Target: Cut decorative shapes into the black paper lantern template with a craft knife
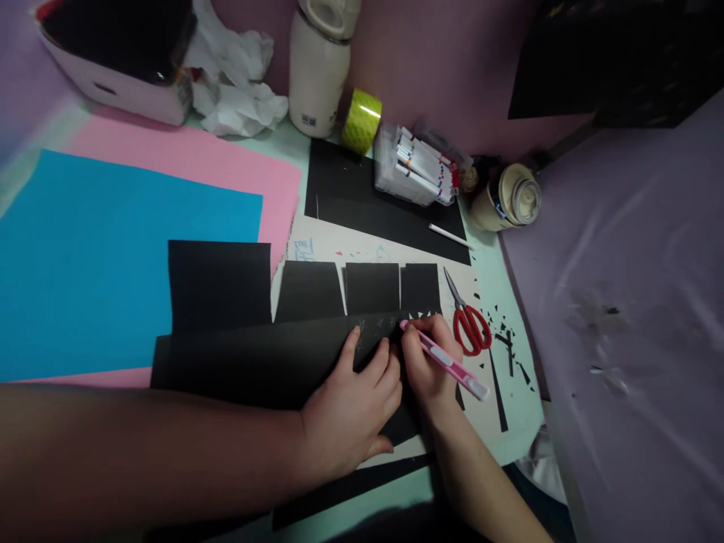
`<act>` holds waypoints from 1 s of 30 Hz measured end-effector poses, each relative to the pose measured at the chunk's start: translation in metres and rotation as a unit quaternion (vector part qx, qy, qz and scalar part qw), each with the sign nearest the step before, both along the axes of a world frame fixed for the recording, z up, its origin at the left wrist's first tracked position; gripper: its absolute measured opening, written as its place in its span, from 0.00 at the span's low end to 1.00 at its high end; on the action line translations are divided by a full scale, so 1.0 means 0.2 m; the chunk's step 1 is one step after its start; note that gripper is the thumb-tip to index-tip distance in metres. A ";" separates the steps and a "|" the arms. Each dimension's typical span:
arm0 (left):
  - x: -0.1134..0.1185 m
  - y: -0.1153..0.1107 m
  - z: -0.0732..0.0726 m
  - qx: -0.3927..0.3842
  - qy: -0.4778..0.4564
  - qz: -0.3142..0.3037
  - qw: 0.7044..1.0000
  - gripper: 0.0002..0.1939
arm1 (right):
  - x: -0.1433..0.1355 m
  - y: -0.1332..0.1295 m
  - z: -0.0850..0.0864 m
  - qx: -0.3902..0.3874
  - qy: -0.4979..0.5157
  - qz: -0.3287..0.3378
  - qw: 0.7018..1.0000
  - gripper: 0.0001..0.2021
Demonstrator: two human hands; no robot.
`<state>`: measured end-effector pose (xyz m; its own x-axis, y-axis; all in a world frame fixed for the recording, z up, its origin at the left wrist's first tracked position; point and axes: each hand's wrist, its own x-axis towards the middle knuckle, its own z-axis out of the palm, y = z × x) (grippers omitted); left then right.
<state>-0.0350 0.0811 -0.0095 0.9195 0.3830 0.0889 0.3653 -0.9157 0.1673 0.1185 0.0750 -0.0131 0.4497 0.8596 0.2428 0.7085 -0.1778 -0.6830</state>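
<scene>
The black paper [237, 366] lies flat across the middle of the frame, with square-cut flaps on its top edge and faint marks near the hands. The left hand [354, 411] lies on it with fingers a bit spread. The right hand [433, 366] pinches a pink cutter [446, 360], its front end at the paper; the tip is too small to see. On the white board [367, 240] is blue writing I can't read. The bottle [320, 72], top middle, has a tiny label, too small to read. Below it sits shiny yellow tape [362, 122]. Red scissors [470, 328] lie right of the flaps, near pointy black bits [503, 332]. Crumpled tissue [240, 98] is upper left. The frame cuts off the left arm.
</scene>
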 end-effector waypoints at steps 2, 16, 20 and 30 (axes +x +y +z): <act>0.00 0.00 0.00 0.001 0.000 0.000 1.000 0.40 | 0.00 0.00 0.00 0.008 0.007 0.005 1.000 0.06; 0.00 0.01 0.00 0.004 -0.009 0.001 1.000 0.41 | 0.00 0.00 0.00 0.003 0.033 -0.022 0.999 0.06; 0.01 0.01 0.00 -0.001 -0.010 0.001 1.000 0.41 | 0.00 0.01 0.01 -0.005 0.038 -0.025 0.999 0.06; 0.00 0.01 0.00 -0.001 -0.012 0.001 1.000 0.39 | -0.01 0.00 0.02 -0.007 0.060 -0.033 0.998 0.07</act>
